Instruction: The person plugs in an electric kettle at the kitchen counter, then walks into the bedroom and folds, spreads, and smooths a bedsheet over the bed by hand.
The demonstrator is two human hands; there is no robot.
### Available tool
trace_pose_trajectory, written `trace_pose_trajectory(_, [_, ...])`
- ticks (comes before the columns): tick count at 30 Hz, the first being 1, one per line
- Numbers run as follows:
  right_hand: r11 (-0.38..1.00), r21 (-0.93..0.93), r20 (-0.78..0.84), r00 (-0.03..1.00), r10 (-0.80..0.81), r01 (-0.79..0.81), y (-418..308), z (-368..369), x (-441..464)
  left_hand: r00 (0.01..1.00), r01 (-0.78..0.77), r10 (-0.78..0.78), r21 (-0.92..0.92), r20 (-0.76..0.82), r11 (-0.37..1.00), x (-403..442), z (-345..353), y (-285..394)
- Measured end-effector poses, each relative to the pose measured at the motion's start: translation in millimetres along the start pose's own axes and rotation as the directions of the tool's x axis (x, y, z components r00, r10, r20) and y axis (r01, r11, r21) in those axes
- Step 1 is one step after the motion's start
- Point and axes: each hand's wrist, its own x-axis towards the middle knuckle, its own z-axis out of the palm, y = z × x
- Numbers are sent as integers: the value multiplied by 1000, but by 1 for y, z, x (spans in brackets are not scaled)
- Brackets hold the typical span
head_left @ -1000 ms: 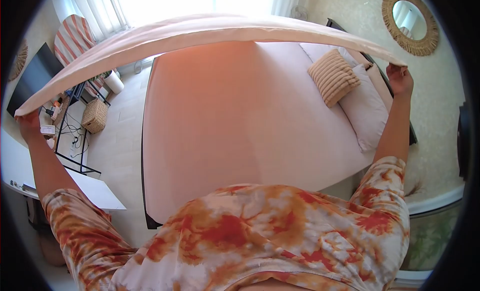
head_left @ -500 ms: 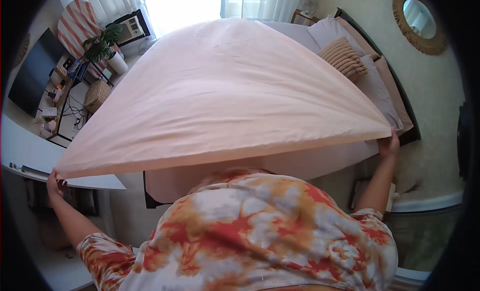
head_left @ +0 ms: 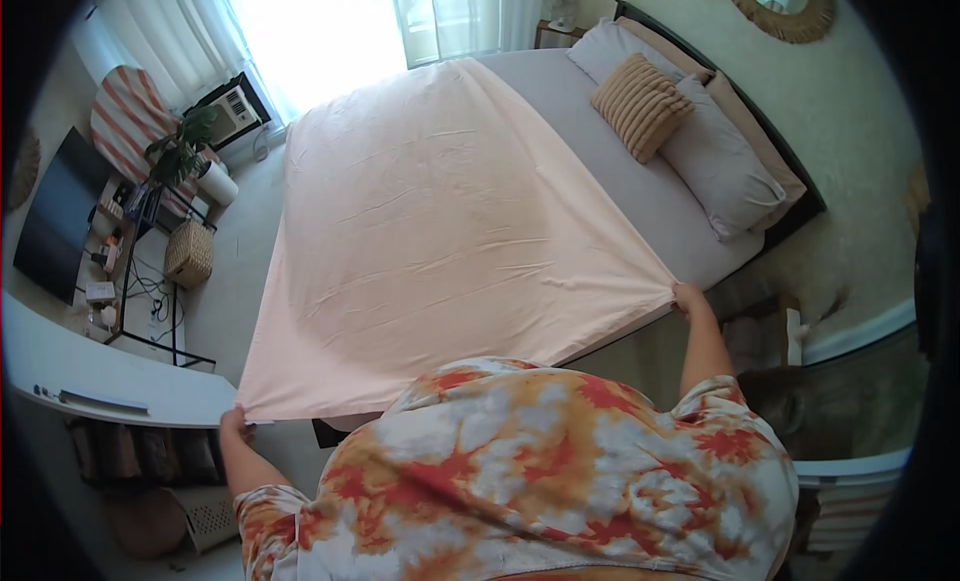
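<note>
Pale pink cloth [head_left: 420, 231] lay over part of the bed [head_left: 610, 171], ahead of our hands. Our left hand [head_left: 235, 426] pinched one corner and our right hand [head_left: 688, 299] gripped the other. We judged that spreading was in hand, and the next move called for even tension. Beside the left hand, the white panel [head_left: 130, 386] could hinder us; beyond the right hand lay the ribbed cushion [head_left: 642, 108].

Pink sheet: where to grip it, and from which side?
Probably both ends of the near edge of the sheet, from the wearer's side: it's wide and limp, draped over the bed, and the left hand and right hand hold that edge spread between them.
</note>
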Motion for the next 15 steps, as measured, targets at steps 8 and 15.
trace_pose_trajectory(8, [922,-385,-65,996,-61,32,-25,98,58,994,63,-51,-132,97,989,3,72,17])
trace_pose_trajectory(15, [390,877,-41,854,-518,279,-318,30,70,998,-12,54,-908,12,419,-13,65,103])
